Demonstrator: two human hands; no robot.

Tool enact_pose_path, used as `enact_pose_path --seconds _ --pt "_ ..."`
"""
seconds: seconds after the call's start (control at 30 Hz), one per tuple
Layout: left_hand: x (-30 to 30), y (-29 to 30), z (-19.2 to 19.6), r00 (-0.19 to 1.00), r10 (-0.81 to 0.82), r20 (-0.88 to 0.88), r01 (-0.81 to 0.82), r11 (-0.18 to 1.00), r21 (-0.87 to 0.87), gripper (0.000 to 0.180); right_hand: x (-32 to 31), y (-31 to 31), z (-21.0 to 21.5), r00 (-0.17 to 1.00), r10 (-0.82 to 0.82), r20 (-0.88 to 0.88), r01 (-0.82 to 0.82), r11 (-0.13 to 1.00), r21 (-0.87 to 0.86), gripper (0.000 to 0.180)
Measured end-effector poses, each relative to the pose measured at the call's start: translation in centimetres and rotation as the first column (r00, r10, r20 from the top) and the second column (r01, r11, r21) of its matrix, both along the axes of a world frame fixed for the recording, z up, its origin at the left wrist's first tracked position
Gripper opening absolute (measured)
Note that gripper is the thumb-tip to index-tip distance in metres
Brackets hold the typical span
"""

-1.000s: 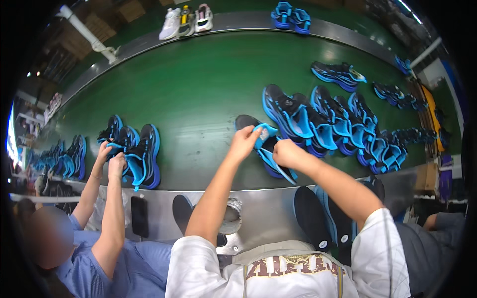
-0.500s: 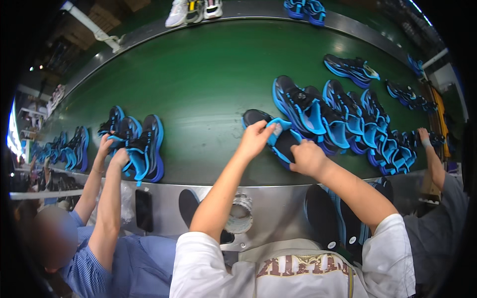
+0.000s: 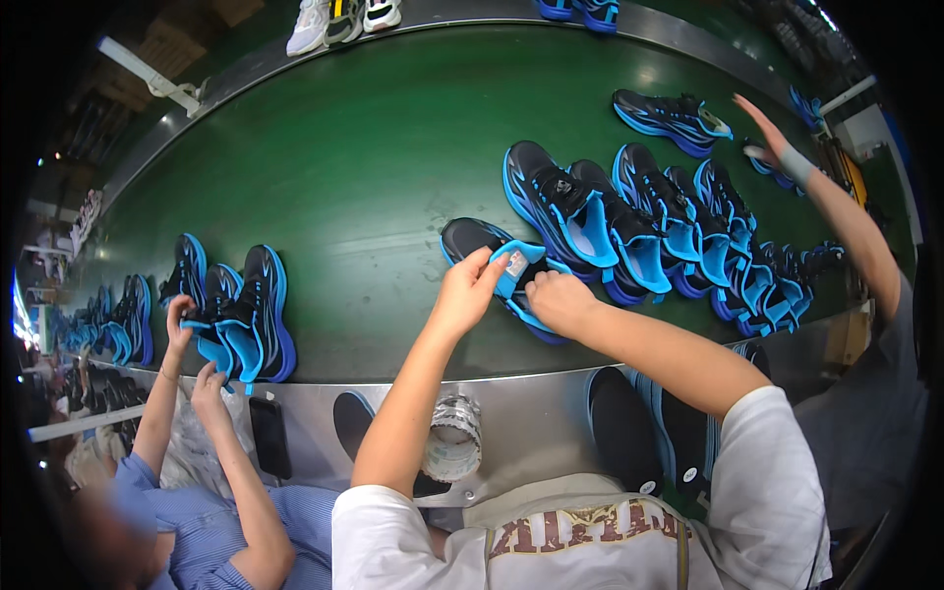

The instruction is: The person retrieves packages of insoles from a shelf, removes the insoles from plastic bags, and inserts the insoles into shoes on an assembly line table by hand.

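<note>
Shoe lies on the green belt beside other shoes, blue tongue pinched by the left hand, apparently to make room for the right hand, curled beside it, its hold hidden.

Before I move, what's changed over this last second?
The right hand has pushed inside the black shoe; the insole it held is no longer plainly visible. On the right, a co-worker's hand has swung out over the belt. The left hand still grips the shoe; the phone still lies on the metal ledge.
</note>
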State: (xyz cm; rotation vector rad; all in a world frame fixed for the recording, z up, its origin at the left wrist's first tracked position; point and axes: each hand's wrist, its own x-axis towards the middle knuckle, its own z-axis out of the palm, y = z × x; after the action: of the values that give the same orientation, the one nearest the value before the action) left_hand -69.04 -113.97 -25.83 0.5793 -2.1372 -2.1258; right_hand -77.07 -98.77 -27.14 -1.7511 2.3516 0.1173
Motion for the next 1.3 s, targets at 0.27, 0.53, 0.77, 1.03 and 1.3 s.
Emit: enact_pose_path --seconds 0.27,0.53,0.77,1.03,1.3 --pt "0.0 0.3 -0.8 1.0 0.004 -0.01 -0.005 0.997 -0.073 0.024 -0.9 -0.1 -0.8 0.981 0.17 -0.091 -0.169 0.985 0.021 0.018" --pt "0.4 0.4 -0.6 0.999 0.024 -0.024 -0.026 0.993 -0.118 0.028 -0.3 -2.3 0.3 0.982 0.186 -0.027 -0.144 0.841 0.522 0.033" --pt "0.0 0.1 0.1 0.998 0.018 -0.062 -0.025 0.993 -0.113 0.025 -1.2 -2.5 0.8 0.946 0.306 0.106 -0.296 0.682 0.668 0.031" --pt "-1.3 2.5 -0.4 0.967 0.237 -0.089 -0.251 0.944 -0.212 0.025 -1.5 -3.9 0.8 0.937 0.31 0.164 -0.33 0.622 0.711 0.032" --pt "-1.5 5.4 -1.2 0.914 0.114 -0.389 -0.379 0.58 -0.721 0.026 -2.0 -3.9 -1.6 0.934 0.117 0.337 -0.082 0.99 -0.116 0.042"
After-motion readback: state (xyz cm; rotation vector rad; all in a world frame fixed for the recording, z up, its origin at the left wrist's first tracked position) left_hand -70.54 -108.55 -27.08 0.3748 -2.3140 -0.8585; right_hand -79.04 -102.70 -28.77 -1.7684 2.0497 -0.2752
